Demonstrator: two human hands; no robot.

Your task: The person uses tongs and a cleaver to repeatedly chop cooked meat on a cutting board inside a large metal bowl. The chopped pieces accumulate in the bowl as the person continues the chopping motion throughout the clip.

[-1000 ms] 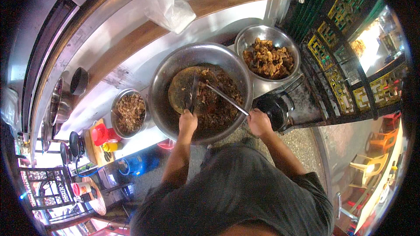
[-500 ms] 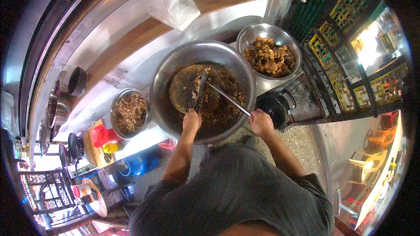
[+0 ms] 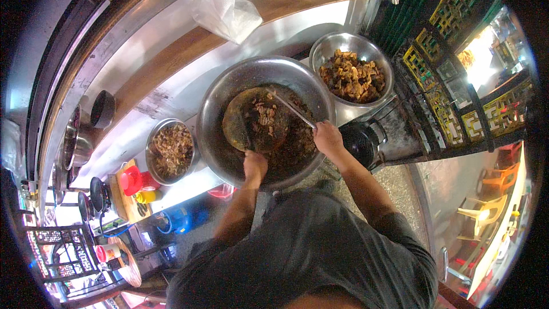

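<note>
A round chopping board lies inside a large metal basin, with chopped brown meat on top of it. My left hand is closed round the handle of a dark-bladed knife, held at the board's near left part. In my right hand is a long slim metal tool, its exact kind unclear. It slants over the board, its far tip near the board's upper edge. More chopped bits lie in the basin, right of the board.
At the back right stands a metal bowl of larger brown pieces. Left of the basin, another metal bowl holds chopped meat. A black round-topped appliance sits right of the basin. A plastic bag rests on the wooden ledge.
The knife has swung left, away from the tool and the meat, and my left hand has come nearer me. My right hand has moved slightly left and up with the metal tool.
</note>
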